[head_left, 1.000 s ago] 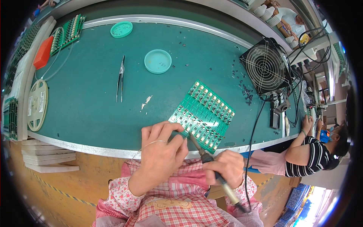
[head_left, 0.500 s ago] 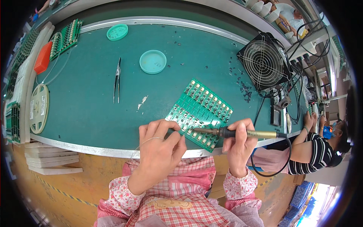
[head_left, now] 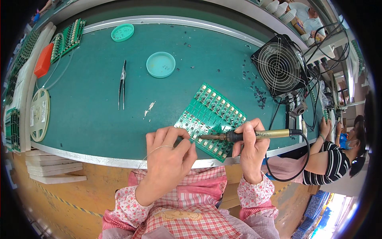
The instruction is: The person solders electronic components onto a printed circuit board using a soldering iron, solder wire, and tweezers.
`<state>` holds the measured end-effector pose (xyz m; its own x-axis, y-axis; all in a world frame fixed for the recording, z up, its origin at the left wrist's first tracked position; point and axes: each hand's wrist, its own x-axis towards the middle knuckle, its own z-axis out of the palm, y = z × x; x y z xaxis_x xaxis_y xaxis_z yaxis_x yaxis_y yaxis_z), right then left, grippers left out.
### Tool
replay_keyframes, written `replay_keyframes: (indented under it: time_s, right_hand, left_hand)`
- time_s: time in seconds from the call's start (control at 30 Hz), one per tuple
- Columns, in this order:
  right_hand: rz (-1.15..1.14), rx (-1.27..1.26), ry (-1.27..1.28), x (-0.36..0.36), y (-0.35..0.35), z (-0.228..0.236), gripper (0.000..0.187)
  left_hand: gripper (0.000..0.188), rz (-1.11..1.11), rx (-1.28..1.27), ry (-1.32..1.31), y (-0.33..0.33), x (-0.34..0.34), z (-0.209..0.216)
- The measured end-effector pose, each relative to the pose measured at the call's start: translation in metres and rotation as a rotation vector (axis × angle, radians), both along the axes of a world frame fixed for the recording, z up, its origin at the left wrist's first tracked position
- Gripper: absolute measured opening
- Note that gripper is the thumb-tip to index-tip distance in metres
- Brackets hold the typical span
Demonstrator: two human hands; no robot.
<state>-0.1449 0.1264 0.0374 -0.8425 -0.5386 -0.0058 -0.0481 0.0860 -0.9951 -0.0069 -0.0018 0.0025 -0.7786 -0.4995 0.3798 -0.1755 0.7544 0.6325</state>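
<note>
A green circuit board (head_left: 217, 105) with rows of small parts lies slanted on the mat in front of me. My right hand (head_left: 252, 149) grips a soldering iron (head_left: 270, 134) by its dark and gold handle. The iron's tip points left and reaches the board's lower left rows, close to my left fingertips. My left hand (head_left: 169, 155) is closed at the board's left lower edge, thumb and fingers pinched together. A thin solder wire (head_left: 158, 148) runs across its fingers; the wire's end is hidden by them.
Tweezers (head_left: 122, 85), a turquoise dish (head_left: 160, 65) and a green dish (head_left: 122, 32) lie farther back. White bits (head_left: 149, 108) and black chips (head_left: 259, 97) are scattered about. A fan (head_left: 278, 63) stands right; a reel (head_left: 40, 114) and red box (head_left: 43, 61) are left. A co-worker (head_left: 334, 159) sits right.
The iron's tip has shifted slightly left on the board, and its handle has tilted a little upward with my right hand. My left hand has hardly moved.
</note>
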Motion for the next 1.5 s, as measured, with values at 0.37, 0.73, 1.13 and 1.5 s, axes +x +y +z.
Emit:
replay_keyframes:
  time_s: [0.37,0.73,1.13,1.5]
  right_hand:
    - [-0.186,-0.055,0.14,-0.007,0.033,0.007,0.024]
    - [-0.72,0.026,0.787,-0.114,0.133,0.025,0.018]
    - [-0.565,0.106,0.799,-0.077,0.127,0.005,0.009]
    - [0.161,-0.082,0.517,0.02,0.064,-0.018,0.01]
  left_hand:
    - [0.015,-0.024,0.049,0.041,-0.001,0.002,-0.002]
    - [0.013,-0.042,-0.021,0.004,0.001,0.01,0.0]
    - [0.013,-0.062,-0.033,0.027,0.005,0.004,0.004]
    - [0.014,-0.031,-0.058,0.022,0.013,0.003,-0.004]
